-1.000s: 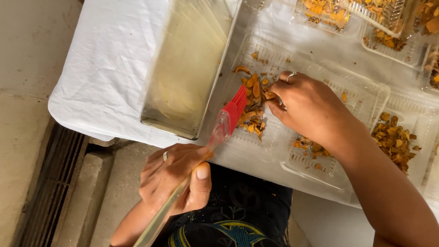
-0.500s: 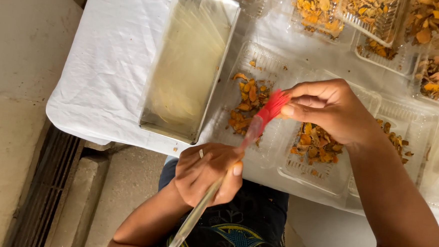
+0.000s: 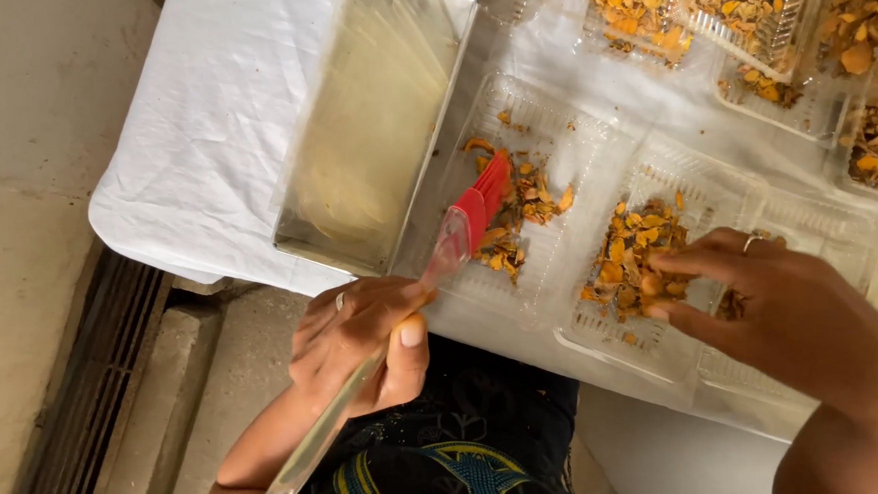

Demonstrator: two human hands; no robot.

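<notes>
- The left hand [image 3: 359,343] is closed around the clear handle of a silicone brush [image 3: 460,228], and the red head of the brush lies over the orange-brown pieces [image 3: 521,201] in a clear plastic tray [image 3: 538,272].
- The right hand [image 3: 766,304] reaches into the next clear tray [image 3: 605,331]; its fingertips [image 3: 662,289] are pinched narrow on some dried pieces there.
- A long metal pan [image 3: 375,133] with pale liquid stands just beside the first tray, on the counter [image 3: 214,145] covered by a white cloth.
- More trays [image 3: 770,54] with the same orange pieces stand at the far side.
</notes>
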